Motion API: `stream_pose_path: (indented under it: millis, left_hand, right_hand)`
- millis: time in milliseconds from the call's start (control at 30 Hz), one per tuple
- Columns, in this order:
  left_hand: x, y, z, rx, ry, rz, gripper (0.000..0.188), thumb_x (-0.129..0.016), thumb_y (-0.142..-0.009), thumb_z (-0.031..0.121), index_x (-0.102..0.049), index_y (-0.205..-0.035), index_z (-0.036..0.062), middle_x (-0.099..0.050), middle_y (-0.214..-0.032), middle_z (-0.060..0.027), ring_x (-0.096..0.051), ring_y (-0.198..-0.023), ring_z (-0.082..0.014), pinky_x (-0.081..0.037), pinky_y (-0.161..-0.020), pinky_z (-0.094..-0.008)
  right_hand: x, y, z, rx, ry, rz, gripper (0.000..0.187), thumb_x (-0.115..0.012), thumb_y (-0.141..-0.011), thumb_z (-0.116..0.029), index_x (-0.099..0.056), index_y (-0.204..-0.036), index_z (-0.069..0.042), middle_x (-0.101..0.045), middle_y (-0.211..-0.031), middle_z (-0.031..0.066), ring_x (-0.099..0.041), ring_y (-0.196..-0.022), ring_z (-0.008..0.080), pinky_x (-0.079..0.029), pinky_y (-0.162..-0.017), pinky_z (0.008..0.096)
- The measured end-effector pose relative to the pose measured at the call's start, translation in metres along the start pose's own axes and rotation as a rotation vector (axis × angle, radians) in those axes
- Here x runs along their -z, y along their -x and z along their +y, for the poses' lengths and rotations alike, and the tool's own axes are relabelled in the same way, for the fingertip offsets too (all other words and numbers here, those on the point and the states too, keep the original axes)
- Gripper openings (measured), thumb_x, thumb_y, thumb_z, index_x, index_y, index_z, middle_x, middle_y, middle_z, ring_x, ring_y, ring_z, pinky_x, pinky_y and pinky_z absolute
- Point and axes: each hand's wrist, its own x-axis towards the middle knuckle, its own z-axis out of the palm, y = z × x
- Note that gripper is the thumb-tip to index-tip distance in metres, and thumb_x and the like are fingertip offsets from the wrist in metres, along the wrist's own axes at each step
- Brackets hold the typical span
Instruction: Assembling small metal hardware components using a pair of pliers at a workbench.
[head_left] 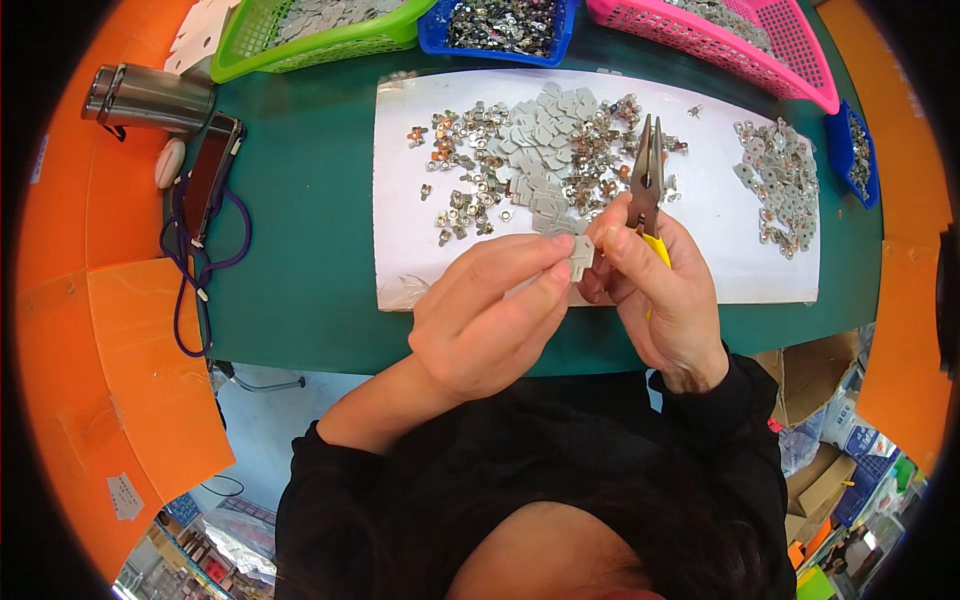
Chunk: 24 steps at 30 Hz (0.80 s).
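Observation:
My left hand (490,315) pinches a small light-grey plate (581,260) between thumb and fingers, above the near edge of a white board (735,275). Close beside it, my right hand (668,285) is wrapped round long-nose pliers (648,185) with yellow handles, their dark jaws pointing away from me. The right fingertips come near the plate; whether they touch it or hold a small part, I cannot tell. Beyond my hands lies a heap of similar grey plates (545,135), with small metal fittings (462,212) on both sides of it.
On the board's right is a pile of small grey parts (780,180). Green (335,50), blue (490,52) and pink (740,75) baskets line the far edge. A small blue tray (868,160) stands at right. A steel flask (155,98) and a corded phone-like device (212,175) lie left.

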Motion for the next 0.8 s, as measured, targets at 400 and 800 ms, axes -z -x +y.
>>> stream_pose_path:
  millis: [400,800]
  left_hand:
    - [0.008,-0.009,0.003,0.062,0.105,-0.158,0.029,-0.072,-0.073,-0.014,-0.063,-0.099,-0.0047,-0.066,-0.105,-0.0207,-0.069,-0.091,-0.0286,-0.058,-0.079,-0.0361]
    - [0.017,-0.007,-0.007,0.518,0.481,-0.173,0.019,-0.077,-0.075,-0.006,-0.071,-0.091,0.0013,-0.072,-0.088,-0.0094,-0.07,-0.082,-0.0189,-0.055,-0.074,-0.0282]
  right_hand:
    - [0.005,0.001,0.001,0.057,-0.004,-0.026,0.018,-0.066,-0.094,-0.021,-0.054,-0.098,-0.007,-0.058,-0.088,0.0027,-0.055,-0.078,0.0104,-0.045,-0.066,0.027]
    - [0.008,-0.001,-0.008,0.31,0.441,-0.269,0.01,-0.069,-0.089,-0.002,-0.066,-0.096,0.003,-0.067,-0.091,0.0074,-0.063,-0.086,0.0128,-0.049,-0.077,0.0266]
